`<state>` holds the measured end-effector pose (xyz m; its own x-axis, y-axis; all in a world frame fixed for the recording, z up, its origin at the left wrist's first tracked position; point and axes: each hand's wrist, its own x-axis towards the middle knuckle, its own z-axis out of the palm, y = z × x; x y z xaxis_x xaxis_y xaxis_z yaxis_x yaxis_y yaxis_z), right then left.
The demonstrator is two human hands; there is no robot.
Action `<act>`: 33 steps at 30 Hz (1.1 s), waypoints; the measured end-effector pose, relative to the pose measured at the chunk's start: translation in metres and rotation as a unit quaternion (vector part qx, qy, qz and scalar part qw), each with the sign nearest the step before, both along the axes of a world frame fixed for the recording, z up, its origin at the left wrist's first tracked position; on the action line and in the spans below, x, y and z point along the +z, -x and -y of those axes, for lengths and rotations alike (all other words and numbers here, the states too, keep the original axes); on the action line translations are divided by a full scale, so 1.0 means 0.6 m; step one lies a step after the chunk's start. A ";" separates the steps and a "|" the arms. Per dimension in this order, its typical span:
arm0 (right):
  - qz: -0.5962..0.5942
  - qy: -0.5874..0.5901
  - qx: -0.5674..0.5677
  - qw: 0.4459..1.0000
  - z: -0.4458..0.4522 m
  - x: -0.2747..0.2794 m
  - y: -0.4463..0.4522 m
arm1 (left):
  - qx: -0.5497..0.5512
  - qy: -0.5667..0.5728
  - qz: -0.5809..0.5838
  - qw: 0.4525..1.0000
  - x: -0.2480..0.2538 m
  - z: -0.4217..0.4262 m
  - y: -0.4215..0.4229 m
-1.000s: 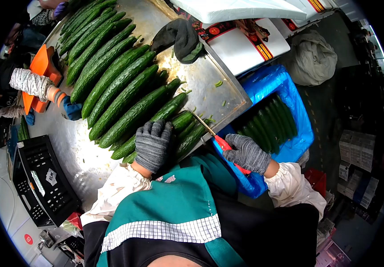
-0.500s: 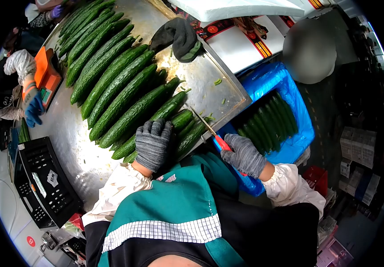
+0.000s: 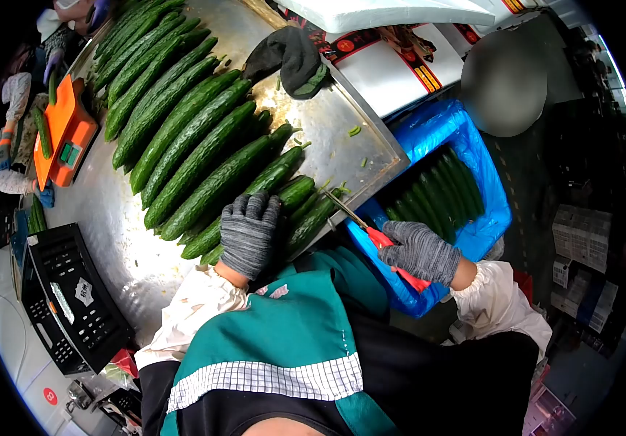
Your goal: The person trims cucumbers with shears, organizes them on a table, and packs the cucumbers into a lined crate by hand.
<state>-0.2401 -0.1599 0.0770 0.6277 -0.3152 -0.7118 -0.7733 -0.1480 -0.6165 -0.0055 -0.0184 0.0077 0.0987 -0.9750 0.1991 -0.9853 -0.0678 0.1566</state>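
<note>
Where your left hand (image 3: pixel 249 236) rests: atop cucumbers (image 3: pixel 215 189), fingers bent, grip indeterminable;
Right hand (image 3: pixel 422 253): closed round red-handled scissors (image 3: pixel 378 237);
Cucumbers: rowed across the metal desk (image 3: pixel 327 131).

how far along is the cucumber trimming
Looks done: cucumbers packed in the blue-lined crate, with green offcuts on the table. In hand: the right hand holds red-handled scissors near stem ends, the left hand on cucumbers. Likely left: the long row on the table; I can't tell how many are already trimmed.
</note>
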 end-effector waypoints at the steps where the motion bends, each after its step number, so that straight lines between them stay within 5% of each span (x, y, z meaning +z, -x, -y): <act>1: 0.001 0.024 0.022 0.999 0.001 0.000 -0.004 | -0.001 0.003 0.003 1.000 0.000 0.000 0.000; 11: -0.010 0.112 0.100 0.989 -0.007 -0.004 -0.042 | 0.004 0.009 -0.028 1.000 0.000 -0.002 -0.002; 33: -0.021 0.171 0.052 0.984 -0.052 0.008 -0.050 | -0.006 0.023 -0.031 0.999 -0.009 -0.008 -0.008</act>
<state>-0.2103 -0.1289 0.0817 0.6412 -0.4762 -0.6017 -0.7670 -0.4204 -0.4847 -0.0005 -0.0136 0.0022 0.1007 -0.9662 0.2373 -0.9744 -0.0477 0.2196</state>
